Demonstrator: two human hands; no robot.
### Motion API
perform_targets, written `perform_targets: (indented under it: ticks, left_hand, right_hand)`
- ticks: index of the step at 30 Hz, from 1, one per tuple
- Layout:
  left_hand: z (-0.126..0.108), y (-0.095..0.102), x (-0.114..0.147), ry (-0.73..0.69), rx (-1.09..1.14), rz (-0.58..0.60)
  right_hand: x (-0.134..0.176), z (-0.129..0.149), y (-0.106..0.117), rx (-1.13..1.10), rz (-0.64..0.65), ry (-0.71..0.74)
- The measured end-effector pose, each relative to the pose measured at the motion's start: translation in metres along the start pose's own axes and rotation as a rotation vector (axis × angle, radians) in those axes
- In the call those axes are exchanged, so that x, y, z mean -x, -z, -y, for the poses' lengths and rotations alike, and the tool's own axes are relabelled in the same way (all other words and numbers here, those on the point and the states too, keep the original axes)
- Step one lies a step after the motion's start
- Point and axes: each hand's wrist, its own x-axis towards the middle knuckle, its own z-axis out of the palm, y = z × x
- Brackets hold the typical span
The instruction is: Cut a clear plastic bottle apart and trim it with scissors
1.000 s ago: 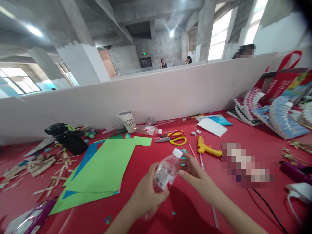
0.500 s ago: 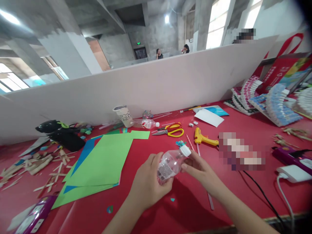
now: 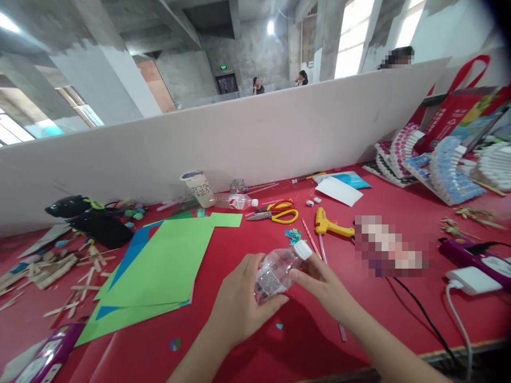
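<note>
Left hand (image 3: 239, 303) wraps round the base of the clear plastic bottle (image 3: 277, 268), fingers clenched on it; right hand (image 3: 319, 279) pinches the upper body just under the white cap (image 3: 303, 249), grasping too; the bottle tilts, cap up and away, held just above the red table (image 3: 247, 244); it looks empty, so light, thin-walled and likely to dent under a hard squeeze, a bit slick on the bare plastic; the labelled lower half looks the surest place to grip. Beyond the bottle, one pair of yellow-handled scissors (image 3: 275, 214) and one yellow glue gun (image 3: 329, 225); to the bottle's left, green paper sheets (image 3: 163, 266) stacked over blue, count unclear; farther off, a second bottle lying flat (image 3: 235, 201) beside one paper cup (image 3: 197, 187); two bottles in all.
</note>
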Motion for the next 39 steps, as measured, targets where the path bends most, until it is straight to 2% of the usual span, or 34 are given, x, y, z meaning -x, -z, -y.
perform_targets:
  ticks: [4, 7, 12, 16, 19, 23, 26, 30, 33, 39]
  left_hand:
    - [-0.001, -0.003, -0.002, 0.076, 0.094, -0.015]
    - [-0.001, -0.004, -0.006, 0.147, 0.248, -0.03]
    - [0.0, -0.007, -0.011, 0.259, 0.777, 0.024]
    - [0.004, -0.015, -0.009, 0.322, 1.286, 0.11]
    - [0.009, -0.023, -0.006, 0.475, 1.411, 0.126]
    - [0.015, -0.035, -0.003, 0.536, 1.478, 0.086]
    - [0.018, -0.04, 0.001, 0.545, 1.441, 0.11]
    - [0.021, -0.038, 0.004, 0.523, 1.267, 0.105]
    - [0.02, -0.03, 0.002, 0.43, 1.09, 0.062]
    - [0.017, -0.018, 0.001, 0.292, 0.773, 0.093]
  right_hand:
    - [-0.003, -0.002, 0.0, 0.006, -0.036, 0.019]
    - [-0.004, -0.001, 0.0, -0.002, -0.019, 0.056]
    - [-0.003, 0.002, -0.005, 0.017, 0.112, 0.069]
    - [-0.002, 0.003, -0.008, 0.092, 0.107, 0.042]
    - [-0.002, 0.003, -0.009, 0.127, 0.082, 0.02]
    - [-0.003, -0.001, -0.011, 0.174, 0.02, 0.007]
    - [-0.002, -0.004, -0.012, 0.23, -0.018, 0.023]
    - [0.0, -0.007, -0.011, 0.247, 0.001, 0.062]
    - [-0.002, -0.007, -0.006, 0.27, 0.019, 0.075]
    - [-0.012, 0.003, 0.017, 0.405, -0.034, 0.094]
